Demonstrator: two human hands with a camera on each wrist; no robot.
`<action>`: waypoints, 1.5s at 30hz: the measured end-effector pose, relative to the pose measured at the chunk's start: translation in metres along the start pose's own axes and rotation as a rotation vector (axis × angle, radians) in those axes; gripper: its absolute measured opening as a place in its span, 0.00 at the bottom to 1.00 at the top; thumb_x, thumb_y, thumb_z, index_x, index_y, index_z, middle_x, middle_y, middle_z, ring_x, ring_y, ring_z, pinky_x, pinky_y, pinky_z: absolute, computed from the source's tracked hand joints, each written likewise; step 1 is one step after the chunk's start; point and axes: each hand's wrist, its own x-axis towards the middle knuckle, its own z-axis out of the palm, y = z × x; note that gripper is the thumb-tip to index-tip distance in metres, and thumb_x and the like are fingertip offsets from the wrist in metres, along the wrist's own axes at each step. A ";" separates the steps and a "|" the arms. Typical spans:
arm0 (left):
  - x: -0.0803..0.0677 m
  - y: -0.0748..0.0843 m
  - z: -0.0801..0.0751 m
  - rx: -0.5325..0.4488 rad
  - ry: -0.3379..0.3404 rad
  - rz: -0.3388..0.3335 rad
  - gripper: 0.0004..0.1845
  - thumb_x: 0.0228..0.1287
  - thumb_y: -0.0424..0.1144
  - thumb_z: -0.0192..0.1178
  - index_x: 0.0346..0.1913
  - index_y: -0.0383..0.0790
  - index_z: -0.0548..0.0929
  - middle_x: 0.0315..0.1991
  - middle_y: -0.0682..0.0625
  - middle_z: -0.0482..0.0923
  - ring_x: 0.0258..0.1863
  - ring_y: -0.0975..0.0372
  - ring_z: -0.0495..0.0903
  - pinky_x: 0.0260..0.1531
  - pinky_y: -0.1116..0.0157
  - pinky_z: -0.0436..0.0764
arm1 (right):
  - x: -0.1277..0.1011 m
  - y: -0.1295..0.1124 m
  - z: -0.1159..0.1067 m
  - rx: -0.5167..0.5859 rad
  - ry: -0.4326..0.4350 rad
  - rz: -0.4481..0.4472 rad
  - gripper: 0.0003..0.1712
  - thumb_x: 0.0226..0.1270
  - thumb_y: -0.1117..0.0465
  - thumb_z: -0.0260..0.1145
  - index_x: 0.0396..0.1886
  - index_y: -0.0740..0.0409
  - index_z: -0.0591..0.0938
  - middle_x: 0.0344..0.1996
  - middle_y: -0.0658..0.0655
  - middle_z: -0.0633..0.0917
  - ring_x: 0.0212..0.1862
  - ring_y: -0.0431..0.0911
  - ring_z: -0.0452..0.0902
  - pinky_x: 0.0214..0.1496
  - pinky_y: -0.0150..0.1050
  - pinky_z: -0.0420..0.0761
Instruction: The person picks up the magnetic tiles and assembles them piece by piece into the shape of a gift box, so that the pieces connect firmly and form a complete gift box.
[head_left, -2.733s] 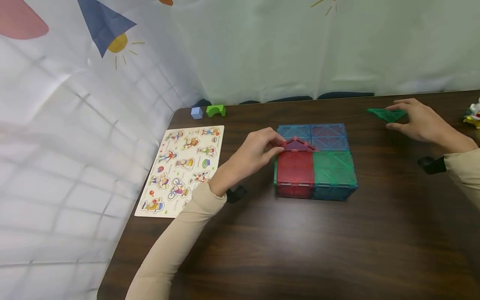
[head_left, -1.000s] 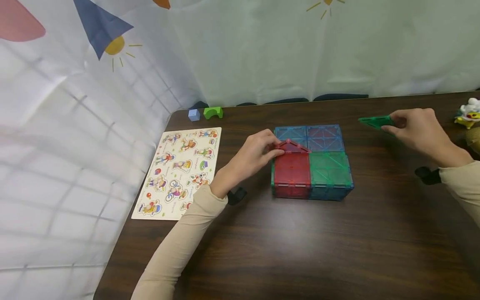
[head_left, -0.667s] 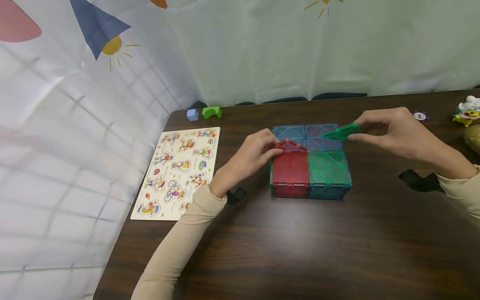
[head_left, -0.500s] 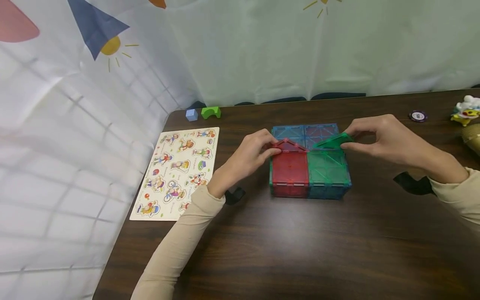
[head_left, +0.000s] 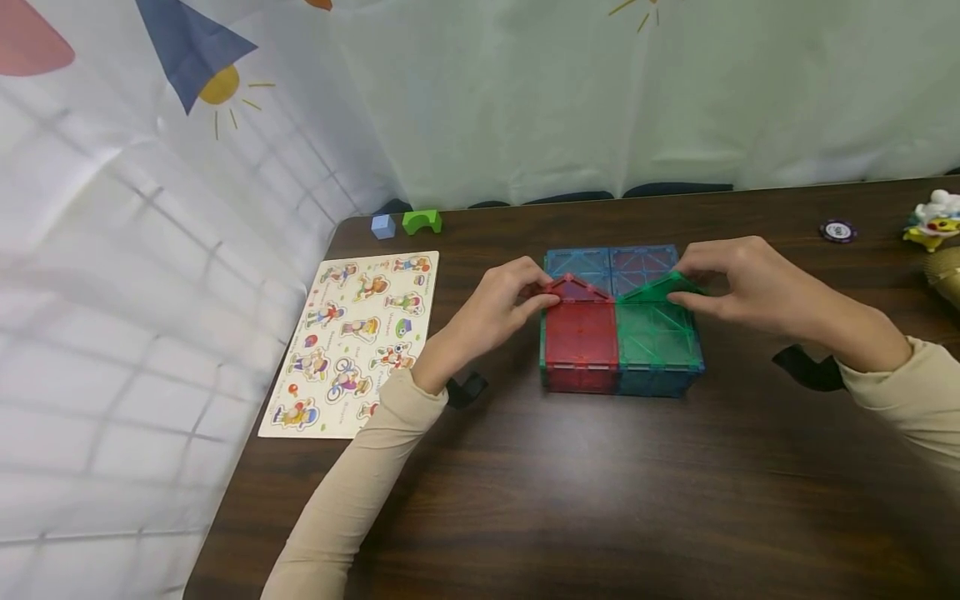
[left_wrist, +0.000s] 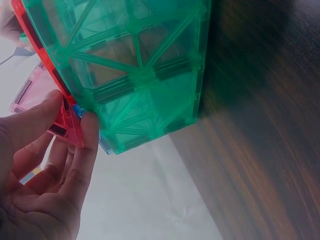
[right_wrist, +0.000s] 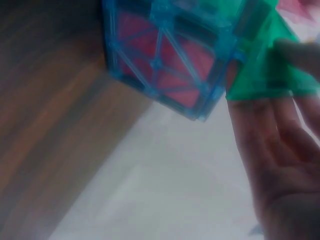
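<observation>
In the head view, a box of see-through magnetic tiles [head_left: 581, 333] stands on the table, its top red, green and blue. A red triangle tile [head_left: 579, 290] rises on the top's middle line, its left corner pinched by my left hand [head_left: 491, 312]. Beside it on the green half is a green triangle tile [head_left: 651, 290]. My right hand [head_left: 753, 283] pinches that tile's right end between thumb and fingers. The left wrist view shows the box's green side wall [left_wrist: 145, 70] next to the left fingers. In the blurred right wrist view, the green triangle lies across the fingers.
Left of the box lies a picture puzzle board [head_left: 360, 333]. A light blue cube [head_left: 383, 227] and a green arch block [head_left: 422, 221] stand at the back. Toward the right are a poker chip [head_left: 837, 231] and a small figurine [head_left: 933, 221]. A white curtain [head_left: 525, 100] hangs behind the table.
My right hand has brought the green triangle tile leftward from the table's right side onto the box top, beside the red one. My left hand has stayed on the red triangle tile.
</observation>
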 end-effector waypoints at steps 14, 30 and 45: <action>-0.002 0.003 -0.001 -0.003 -0.004 -0.010 0.08 0.69 0.31 0.69 0.46 0.30 0.89 0.41 0.43 0.83 0.39 0.58 0.83 0.45 0.68 0.83 | 0.001 0.000 -0.001 0.002 -0.028 -0.015 0.23 0.43 0.78 0.83 0.35 0.52 0.88 0.33 0.42 0.83 0.28 0.31 0.69 0.31 0.26 0.71; -0.001 0.003 0.001 0.016 -0.019 -0.039 0.09 0.70 0.33 0.70 0.48 0.30 0.88 0.43 0.43 0.81 0.41 0.56 0.84 0.45 0.60 0.85 | -0.004 -0.008 -0.014 0.015 -0.073 0.120 0.29 0.47 0.72 0.85 0.51 0.55 0.88 0.42 0.44 0.84 0.39 0.36 0.77 0.42 0.26 0.76; -0.016 -0.017 -0.039 0.256 0.340 0.116 0.30 0.77 0.42 0.63 0.72 0.28 0.69 0.68 0.37 0.68 0.68 0.48 0.68 0.70 0.56 0.68 | -0.035 -0.001 -0.060 -0.126 0.080 0.438 0.23 0.85 0.59 0.57 0.70 0.68 0.74 0.70 0.71 0.67 0.59 0.66 0.66 0.52 0.53 0.65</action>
